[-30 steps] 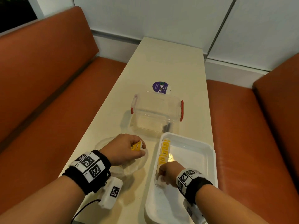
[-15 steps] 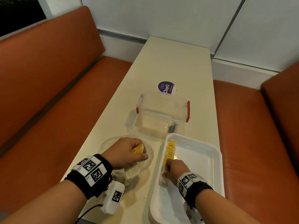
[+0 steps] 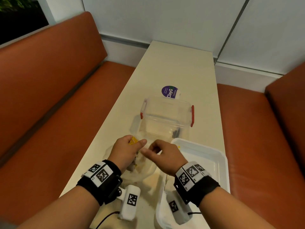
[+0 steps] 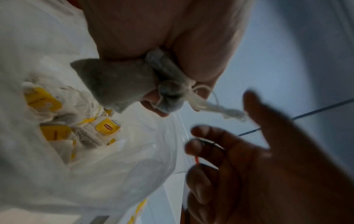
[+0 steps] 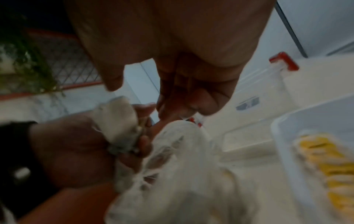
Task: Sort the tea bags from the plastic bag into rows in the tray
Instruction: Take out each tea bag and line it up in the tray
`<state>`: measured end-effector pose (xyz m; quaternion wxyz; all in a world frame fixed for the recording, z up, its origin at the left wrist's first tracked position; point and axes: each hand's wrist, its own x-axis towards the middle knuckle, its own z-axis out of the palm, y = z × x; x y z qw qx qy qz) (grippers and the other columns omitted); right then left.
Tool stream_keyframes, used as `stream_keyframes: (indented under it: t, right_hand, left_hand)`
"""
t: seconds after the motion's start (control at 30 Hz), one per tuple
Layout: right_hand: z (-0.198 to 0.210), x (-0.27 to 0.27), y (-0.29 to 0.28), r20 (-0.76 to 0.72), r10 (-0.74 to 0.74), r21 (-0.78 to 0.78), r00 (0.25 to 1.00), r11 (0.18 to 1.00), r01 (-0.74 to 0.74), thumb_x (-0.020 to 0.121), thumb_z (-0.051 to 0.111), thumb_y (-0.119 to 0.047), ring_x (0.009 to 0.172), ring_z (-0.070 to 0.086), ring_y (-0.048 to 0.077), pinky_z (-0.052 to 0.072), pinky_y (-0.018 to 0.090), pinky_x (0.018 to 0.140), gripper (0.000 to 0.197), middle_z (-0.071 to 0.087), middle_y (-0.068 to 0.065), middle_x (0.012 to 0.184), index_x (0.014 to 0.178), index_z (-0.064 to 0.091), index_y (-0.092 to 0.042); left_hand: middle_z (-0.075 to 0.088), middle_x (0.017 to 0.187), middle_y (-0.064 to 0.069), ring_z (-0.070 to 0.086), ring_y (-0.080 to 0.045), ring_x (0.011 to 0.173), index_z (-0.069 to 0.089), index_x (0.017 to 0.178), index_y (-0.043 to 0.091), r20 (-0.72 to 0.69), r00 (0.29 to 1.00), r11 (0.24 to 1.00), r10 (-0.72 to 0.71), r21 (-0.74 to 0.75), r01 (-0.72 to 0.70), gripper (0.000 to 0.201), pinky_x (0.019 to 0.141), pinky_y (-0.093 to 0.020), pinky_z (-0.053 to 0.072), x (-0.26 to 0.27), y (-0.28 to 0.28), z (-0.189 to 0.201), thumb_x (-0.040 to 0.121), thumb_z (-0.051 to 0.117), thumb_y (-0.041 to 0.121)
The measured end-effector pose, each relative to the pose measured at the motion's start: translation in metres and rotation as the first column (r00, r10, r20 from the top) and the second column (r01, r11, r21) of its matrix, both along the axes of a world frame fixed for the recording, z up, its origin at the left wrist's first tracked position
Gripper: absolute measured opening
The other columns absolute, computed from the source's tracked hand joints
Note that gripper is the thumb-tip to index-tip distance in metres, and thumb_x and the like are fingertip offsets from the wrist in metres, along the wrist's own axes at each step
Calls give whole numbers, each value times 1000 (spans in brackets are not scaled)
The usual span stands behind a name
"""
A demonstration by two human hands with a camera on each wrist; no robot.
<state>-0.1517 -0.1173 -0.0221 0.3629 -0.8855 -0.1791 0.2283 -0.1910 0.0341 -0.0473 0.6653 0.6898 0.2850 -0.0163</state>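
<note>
My left hand [image 3: 135, 141] grips a small bunch of tea bags [image 4: 122, 84] with a yellow tag [image 3: 133, 140], held just above the crumpled clear plastic bag [image 3: 142, 172]. A white string [image 4: 214, 106] dangles from the bunch. More yellow-tagged tea bags [image 4: 76, 121] lie inside the bag. My right hand [image 3: 148, 148] hovers beside the left, thumb and index finger pointing at the bunch, holding nothing. The white tray [image 3: 206, 156] sits to the right; its row of tea bags [image 5: 325, 166] lies along its left wall, mostly hidden in the head view.
A clear plastic box [image 3: 166, 116] with red latches stands just beyond the hands and the tray. A purple round label [image 3: 170, 92] lies behind it. The narrow cream table [image 3: 175, 66] runs between two orange benches [image 3: 49, 90].
My right hand has left the row in the tray and moved left to the left hand. The left hand has risen slightly with its tea bags.
</note>
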Motion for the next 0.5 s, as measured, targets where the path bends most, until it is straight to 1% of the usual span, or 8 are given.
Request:
stream_keyframes:
  t: [0.07, 0.13, 0.2, 0.27, 0.3, 0.4, 0.43, 0.5]
  right_hand:
    - [3, -2, 9, -83, 54, -27, 995, 998, -56, 78, 63, -60, 76, 63, 13, 48, 28, 67, 41, 65, -4, 81, 86, 61, -20]
    - [5, 0, 11, -92, 65, -30, 994, 997, -68, 79, 66, -42, 72, 66, 19, 53, 35, 70, 30, 67, 4, 77, 84, 63, -13]
    - [7, 1, 9, -118, 49, 19, 992, 999, -47, 79, 65, -26, 63, 65, 15, 54, 36, 71, 17, 70, 8, 78, 85, 64, -10]
    - [10, 3, 6, -141, 44, 66, 989, 997, -35, 81, 64, -22, 55, 61, 9, 54, 32, 66, 11, 71, 8, 78, 88, 64, -13]
    - [12, 3, 4, -147, 33, 88, 989, 996, -20, 82, 64, -22, 53, 60, 7, 53, 30, 63, 12, 70, 7, 77, 93, 63, -18]
    - [15, 7, -7, -175, 21, 184, 984, 983, 11, 84, 64, -21, 53, 59, 9, 50, 26, 57, 29, 70, 2, 74, 108, 55, -35]
    - [15, 8, -12, -186, 26, 211, 982, 977, 14, 85, 63, -20, 54, 58, 10, 48, 26, 57, 30, 72, 2, 76, 108, 55, -37]
    - [16, 11, -18, -182, 30, 242, 983, 970, 16, 86, 62, -16, 55, 57, 11, 48, 25, 59, 21, 73, 3, 80, 99, 61, -32]
  left_hand:
    - [41, 48, -1, 36, -17, 35, 42, 66, 12, 17, 1000, 1000, 4, 3, -4, 40, 39, -25, 35, 3, -4, 0, 84, 71, 32]
    - [43, 50, -2, 38, -16, 35, 44, 68, 11, 9, 999, 998, 37, -42, -37, 38, 39, -24, 35, 4, -6, 0, 86, 70, 33]
    - [46, 51, -3, 41, -16, 33, 47, 70, 11, -26, 996, 982, 88, -163, -91, 36, 37, -21, 34, 4, -7, 1, 88, 68, 33]
    - [51, 56, -8, 46, -17, 34, 49, 75, 9, -58, 987, 952, 148, -263, -158, 32, 36, -20, 34, 4, -7, 1, 89, 68, 32]
    - [53, 58, -9, 48, -17, 35, 50, 75, 10, -65, 983, 943, 174, -277, -185, 31, 35, -21, 34, 4, -5, 0, 89, 68, 32]
    - [57, 64, -14, 46, -17, 39, 54, 80, 11, -82, 979, 941, 188, -269, -204, 30, 36, -21, 33, 2, 4, -4, 87, 68, 37]
    - [58, 64, -14, 43, -18, 40, 54, 81, 12, -88, 981, 943, 176, -271, -193, 31, 38, -20, 32, 1, 7, -5, 87, 68, 39]
    - [57, 57, -11, 40, -17, 40, 51, 80, 12, -71, 986, 949, 148, -272, -162, 32, 42, -19, 30, -1, 11, -6, 87, 68, 39]
